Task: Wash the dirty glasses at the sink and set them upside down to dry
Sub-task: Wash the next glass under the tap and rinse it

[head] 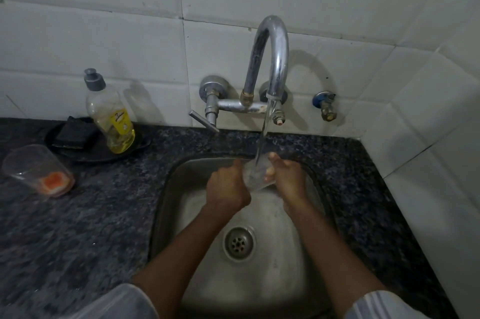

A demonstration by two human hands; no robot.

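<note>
Under tap [270,59], glass [255,175] sits btwn left hand [228,186] & right hand [285,175], both clasping it.

Dim, soft shadows, wide-angle edge distortion

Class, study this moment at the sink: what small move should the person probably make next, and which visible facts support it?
Probably turn the glass under the stream, so the water reaches all of it. Both the left hand and right hand grip it over the sink with the tap running. No glass yet stands upside down to dry.
</note>
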